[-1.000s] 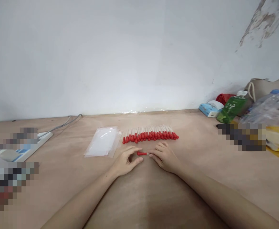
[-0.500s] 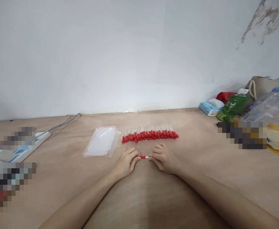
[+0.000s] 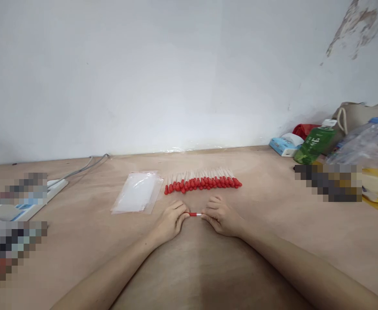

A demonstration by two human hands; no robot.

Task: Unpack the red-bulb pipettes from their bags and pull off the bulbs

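Note:
My left hand (image 3: 172, 219) and my right hand (image 3: 221, 216) face each other low over the table, both with fingers closed. Between them lies a dropper (image 3: 194, 214), level and pointing sideways. Its red rubber end is pinched in my left fingers, and its clear tube goes into my right fingers. Both ends are hidden by the hands. Just beyond them, several droppers of the same look (image 3: 204, 183) lie side by side in a row, red bulbs towards me and clear tubes towards the wall.
A stack of clear plastic bags (image 3: 137, 191) lies left of the row. Farther left are a white power strip (image 3: 57, 189) and its grey cable (image 3: 88, 165). At the right stand a green bottle (image 3: 316, 144), a blue tissue pack (image 3: 282, 147) and plastic bags (image 3: 363, 142). A white wall (image 3: 176, 77) closes the back.
Almost nothing differs. The view has shifted very slightly, and both hands keep their hold on the dropper.

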